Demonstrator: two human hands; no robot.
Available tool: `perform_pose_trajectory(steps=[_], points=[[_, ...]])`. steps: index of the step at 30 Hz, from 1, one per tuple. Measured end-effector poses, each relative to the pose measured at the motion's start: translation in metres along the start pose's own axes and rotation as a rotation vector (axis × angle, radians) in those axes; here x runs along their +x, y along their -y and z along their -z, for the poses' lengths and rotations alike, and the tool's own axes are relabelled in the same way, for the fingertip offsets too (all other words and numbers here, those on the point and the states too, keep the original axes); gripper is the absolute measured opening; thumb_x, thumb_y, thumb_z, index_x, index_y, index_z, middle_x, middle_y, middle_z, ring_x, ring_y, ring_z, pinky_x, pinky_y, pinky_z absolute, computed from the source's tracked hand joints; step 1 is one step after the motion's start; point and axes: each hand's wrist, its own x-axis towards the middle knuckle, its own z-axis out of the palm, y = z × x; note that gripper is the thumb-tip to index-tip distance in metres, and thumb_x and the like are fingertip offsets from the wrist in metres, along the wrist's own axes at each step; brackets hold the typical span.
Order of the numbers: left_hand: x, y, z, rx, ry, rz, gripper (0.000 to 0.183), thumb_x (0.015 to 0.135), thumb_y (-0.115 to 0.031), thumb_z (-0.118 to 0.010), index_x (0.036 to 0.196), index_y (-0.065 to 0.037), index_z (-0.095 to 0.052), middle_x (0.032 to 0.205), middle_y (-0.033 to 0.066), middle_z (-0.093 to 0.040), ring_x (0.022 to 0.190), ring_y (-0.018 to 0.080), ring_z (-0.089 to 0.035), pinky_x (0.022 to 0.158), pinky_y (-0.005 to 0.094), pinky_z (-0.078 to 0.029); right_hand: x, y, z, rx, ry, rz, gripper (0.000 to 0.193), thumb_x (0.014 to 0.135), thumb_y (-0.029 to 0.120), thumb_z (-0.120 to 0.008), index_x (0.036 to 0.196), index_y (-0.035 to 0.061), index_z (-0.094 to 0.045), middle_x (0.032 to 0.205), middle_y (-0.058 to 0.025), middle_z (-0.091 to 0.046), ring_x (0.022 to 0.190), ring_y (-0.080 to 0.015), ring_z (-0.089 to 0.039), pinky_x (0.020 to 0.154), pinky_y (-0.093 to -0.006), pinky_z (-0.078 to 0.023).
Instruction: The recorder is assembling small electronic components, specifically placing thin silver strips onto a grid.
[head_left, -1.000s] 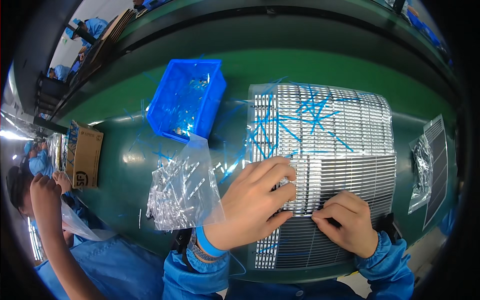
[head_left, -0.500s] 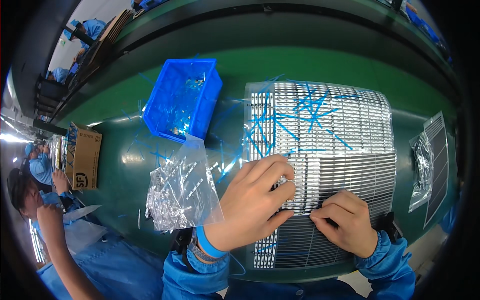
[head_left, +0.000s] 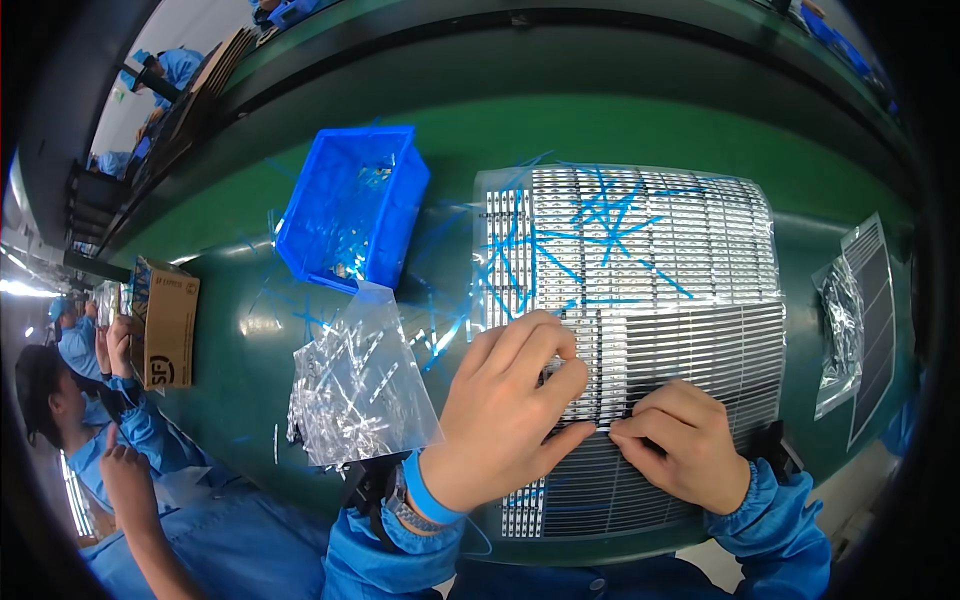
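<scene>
A large sheet of narrow silver-white strips with small dark marks [head_left: 655,240] lies in front of me, its lower part showing dark striped backing [head_left: 710,350]. My left hand [head_left: 520,410] rests on the sheet's left half with curled fingers, its thumb reaching toward a row of strips; something silvery shows under the fingers, too covered to name. Close to its thumb, my right hand [head_left: 685,445] is closed in a pinch at the lower end of the strips, and what lies between the fingertips is hidden. Thin blue film strips [head_left: 610,225] are scattered over the upper sheet.
Left of the sheet stands a blue bin [head_left: 350,215] with small shiny pieces inside. Nearer lies a clear bag of silvery strips [head_left: 365,390]. A cardboard box [head_left: 168,325] and a co-worker [head_left: 75,410] are at far left. Another bag [head_left: 840,335] and dark sheet [head_left: 875,330] lie right.
The view has shifted slightly. Both my hands stay almost in place at the strips, the left thumb a little nearer the right fingertips. The co-worker's hands and head have moved.
</scene>
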Motion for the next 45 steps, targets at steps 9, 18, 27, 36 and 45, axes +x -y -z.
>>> perform_pose_trajectory(steps=[9,18,27,36,45], points=[[0.0007,-0.0032,-0.0028,0.004,-0.011,0.045,0.038,0.062,-0.019,-0.091,0.087,-0.013,-0.063,0.113,0.0040,-0.058,0.121,0.0312,-0.055,0.089,0.0447,-0.042,-0.0006,-0.0018,-0.0009,0.010,-0.010,0.006,0.016,0.078,0.005,-0.082,0.090,0.0055,-0.071,0.088,-0.0060,-0.062,0.073,-0.0216,-0.063,0.063,-0.0338,-0.053],[-0.0002,-0.0039,-0.0023,-0.003,-0.015,0.055,0.038,0.061,-0.018,-0.091,0.086,-0.014,-0.064,0.112,0.0030,-0.058,0.121,0.0306,-0.055,0.087,0.0443,-0.041,-0.0009,0.0003,0.0012,0.031,-0.042,-0.036,0.016,0.075,0.002,-0.080,0.088,0.0069,-0.074,0.086,-0.0051,-0.064,0.071,-0.0202,-0.063,0.061,-0.0333,-0.054],[-0.0014,-0.0021,-0.0047,-0.008,-0.011,0.058,0.037,0.061,-0.018,-0.091,0.086,-0.014,-0.064,0.113,0.0028,-0.058,0.122,0.0300,-0.054,0.086,0.0441,-0.040,-0.0031,-0.0026,0.0011,0.031,-0.006,0.005,0.019,0.075,0.004,-0.079,0.094,0.0094,-0.079,0.089,-0.0022,-0.062,0.070,-0.0166,-0.060,0.060,-0.0303,-0.053],[0.0009,0.0019,-0.0041,0.012,-0.022,0.020,0.035,0.064,-0.019,-0.089,0.088,-0.015,-0.064,0.112,0.0028,-0.058,0.121,0.0296,-0.055,0.083,0.0443,-0.041,0.0014,0.0010,0.0020,-0.013,0.007,0.012,0.021,0.073,0.003,-0.078,0.093,0.0098,-0.079,0.088,-0.0021,-0.060,0.071,-0.0180,-0.059,0.061,-0.0317,-0.052],[0.0024,-0.0021,-0.0065,-0.145,-0.344,-0.142,0.023,0.073,-0.008,-0.083,0.086,-0.006,-0.065,0.101,0.0091,-0.062,0.110,0.0350,-0.061,0.091,0.0453,-0.051,-0.0052,0.0011,-0.0026,0.075,-0.103,0.006,0.022,0.067,-0.002,-0.072,0.086,0.0079,-0.078,0.079,-0.0050,-0.060,0.070,-0.0223,-0.057,0.063,-0.0359,-0.050]])
